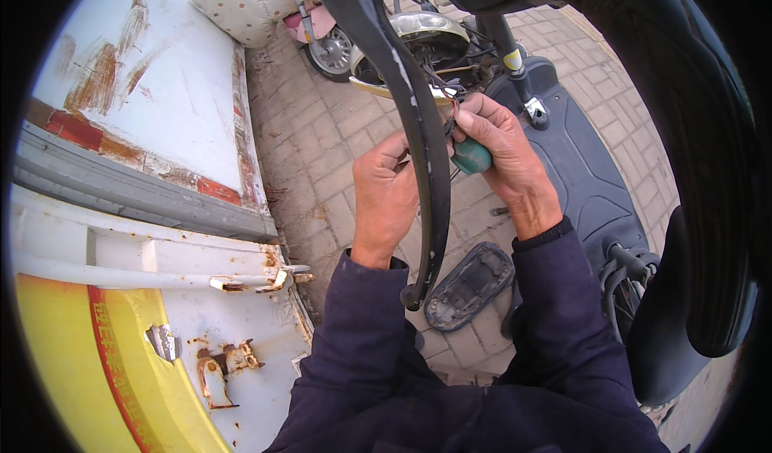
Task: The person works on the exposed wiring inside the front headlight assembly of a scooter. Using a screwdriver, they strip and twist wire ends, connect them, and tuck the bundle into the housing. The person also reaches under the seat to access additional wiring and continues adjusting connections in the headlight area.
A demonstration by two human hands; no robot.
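Observation:
My right hand (508,154) is closed, with a green-handled tool (472,156) tucked under its fingers; only the rounded handle shows. Thumb and forefinger of that hand pinch thin wires (453,109) hanging from an opened scooter headlight (426,39). Close by on the left, my left hand (384,197) has its fingers curled in toward the same wires. A black brake lever (426,143) passes in front of its fingertips, so what they grip is hidden. The headlight's shell stands open just beyond my hands, with loose wiring inside.
A grey scooter footboard (575,147) lies to the right, below a dark handlebar grip (716,308). On the brick paving (330,143) sits a dark oblong plastic part (469,286). Rusty white metal panels (153,75) stand at left. A pink scooter (318,30) is farther off.

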